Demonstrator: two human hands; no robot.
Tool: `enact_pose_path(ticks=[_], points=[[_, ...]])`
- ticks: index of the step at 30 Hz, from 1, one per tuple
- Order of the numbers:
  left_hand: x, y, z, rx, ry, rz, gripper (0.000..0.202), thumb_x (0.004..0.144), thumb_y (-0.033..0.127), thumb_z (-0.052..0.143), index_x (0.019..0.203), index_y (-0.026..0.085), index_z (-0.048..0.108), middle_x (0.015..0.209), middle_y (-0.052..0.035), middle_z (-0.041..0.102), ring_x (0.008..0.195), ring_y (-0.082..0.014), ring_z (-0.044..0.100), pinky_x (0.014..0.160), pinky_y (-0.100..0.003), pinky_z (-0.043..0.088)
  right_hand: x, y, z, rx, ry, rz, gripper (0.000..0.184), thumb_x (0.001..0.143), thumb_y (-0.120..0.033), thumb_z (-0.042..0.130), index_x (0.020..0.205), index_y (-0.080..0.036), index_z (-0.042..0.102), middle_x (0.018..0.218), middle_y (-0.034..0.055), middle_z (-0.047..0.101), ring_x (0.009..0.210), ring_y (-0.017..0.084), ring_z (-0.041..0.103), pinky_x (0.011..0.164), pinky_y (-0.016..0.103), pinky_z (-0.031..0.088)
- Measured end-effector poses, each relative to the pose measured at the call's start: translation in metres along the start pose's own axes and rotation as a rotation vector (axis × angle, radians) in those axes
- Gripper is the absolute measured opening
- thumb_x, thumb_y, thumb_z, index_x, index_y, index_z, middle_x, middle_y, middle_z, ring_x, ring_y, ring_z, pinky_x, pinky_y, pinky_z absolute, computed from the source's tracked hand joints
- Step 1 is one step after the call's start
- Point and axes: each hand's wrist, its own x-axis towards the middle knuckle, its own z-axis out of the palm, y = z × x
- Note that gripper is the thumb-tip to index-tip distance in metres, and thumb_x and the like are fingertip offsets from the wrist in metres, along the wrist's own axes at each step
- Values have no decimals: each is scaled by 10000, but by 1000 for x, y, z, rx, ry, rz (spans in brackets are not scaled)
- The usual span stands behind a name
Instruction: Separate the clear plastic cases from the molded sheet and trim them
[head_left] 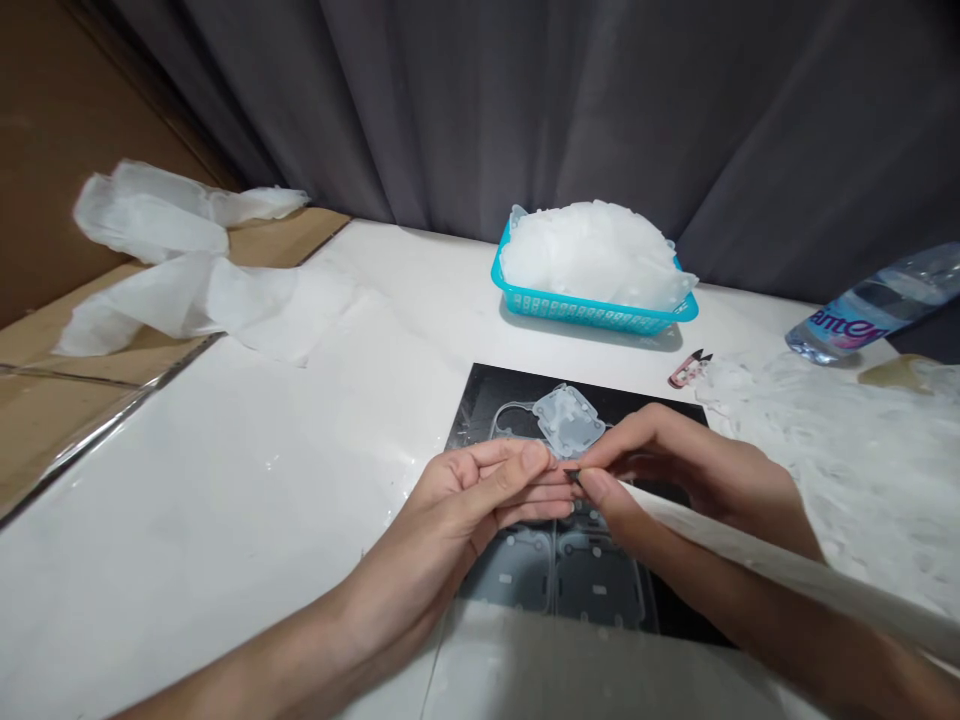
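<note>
My left hand [480, 500] is closed, its thumb pressed against the fingers. A tiny pale edge shows at the thumb tip; what the hand pinches is too small to name. Between thumb and forefinger, my right hand [675, 465] pinches a small dark pointed blade [571, 475], its tip at my left fingers. Right behind the fingertips is a squarish translucent plastic piece [568, 420]; whether a hand touches it I cannot tell. Under both hands lies a black mat [480, 400] with translucent moulded plastic panels [600, 585], partly hidden by my hands.
A turquoise basket [592, 312] heaped with white translucent pieces [600, 250] stands at the back. Pink nippers [686, 370] lie to the right, near a tilted water bottle [862, 310] and a spread of clear plastic [847, 460]. White wrapping sheets [195, 300] lie over cardboard at left.
</note>
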Motion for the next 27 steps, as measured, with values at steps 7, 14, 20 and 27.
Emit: enact_pose_path(ticks=[7,14,20,27], points=[[-3,7,1,-8,-38,20,159,967,294,728,928,159,804,911,-44,796,881,-125,754,864,-170,590,3,-4,-19,-163,-135,-155,106,953,-313,710,1056,-296,728,999,2,792,846,200,764,785,275,602],[-4,5,-2,64,-26,41,191,971,337,718,967,164,801,1047,-81,825,1032,-199,774,925,-220,589,7,-1,-24,-161,-176,-304,97,978,-273,669,1032,-283,748,993,1,798,870,191,775,828,265,618],[-2,7,-6,136,-42,23,219,967,379,716,971,176,797,981,-58,828,1029,-207,783,894,-200,590,10,3,-23,-128,-218,-353,149,941,-216,709,1078,-271,725,981,-5,799,867,173,779,830,233,629],[-3,9,-7,184,-58,5,221,956,381,730,948,172,801,928,-48,822,958,-173,786,865,-182,588,11,2,-28,-119,-300,-409,215,968,-136,643,1148,-248,679,1083,17,787,998,166,767,889,226,613]])
